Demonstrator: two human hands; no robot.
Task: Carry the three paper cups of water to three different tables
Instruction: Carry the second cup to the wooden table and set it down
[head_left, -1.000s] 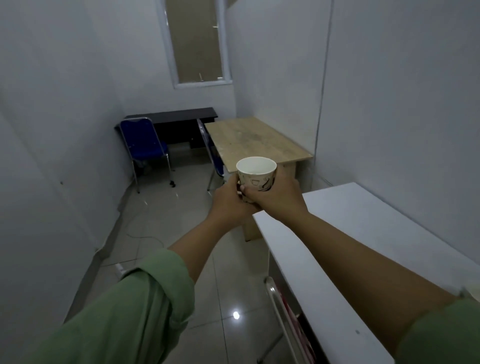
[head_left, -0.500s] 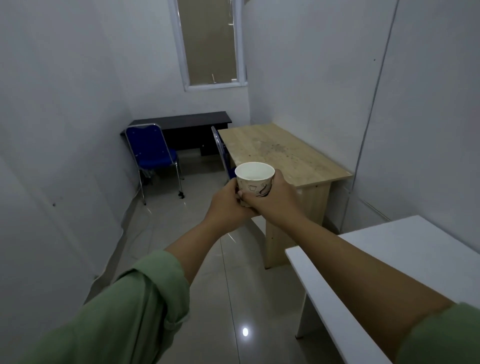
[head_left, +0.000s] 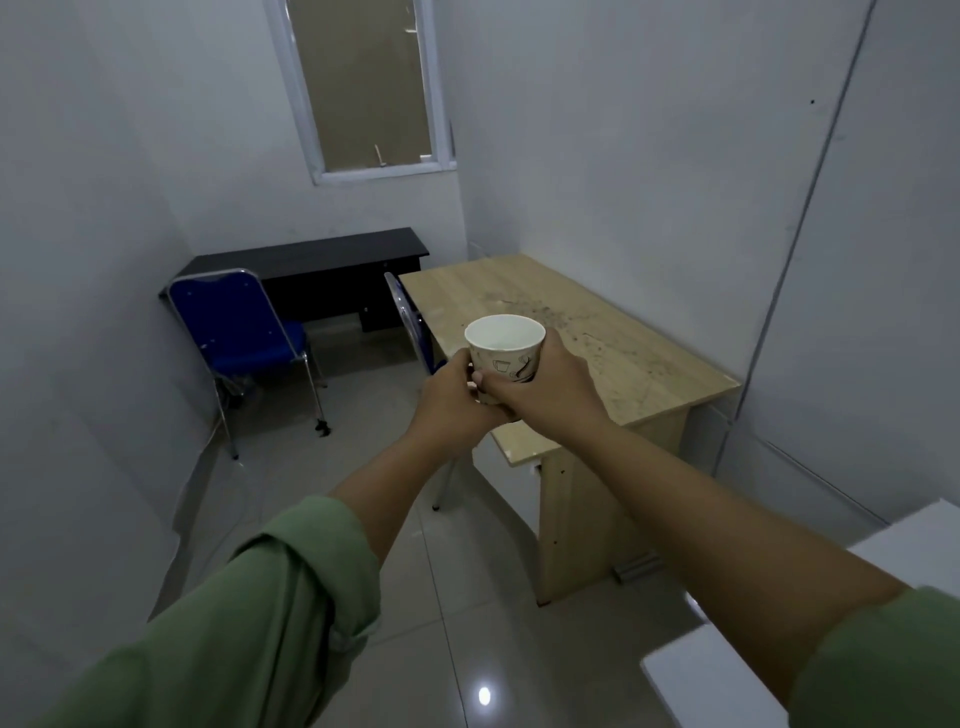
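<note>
A white paper cup (head_left: 506, 349) with a printed pattern is held upright at arm's length in both hands. My left hand (head_left: 453, 401) wraps its lower left side and my right hand (head_left: 548, 387) grips it from the right. The cup hangs over the near left corner of a light wooden table (head_left: 623, 358). A black desk (head_left: 311, 260) stands against the far wall under a window. The corner of a white table (head_left: 706, 680) shows at the bottom right. Only one cup is in view.
A blue chair (head_left: 244, 338) stands at the left by the black desk. A second blue chair (head_left: 410, 327) is pushed in at the wooden table's left side. Glossy floor tiles (head_left: 363, 441) run between the left wall and the tables.
The view has moved forward down the room. The white table has slid away to the bottom right and the wooden table has come closer. Both hands have kept hold of the cup.
</note>
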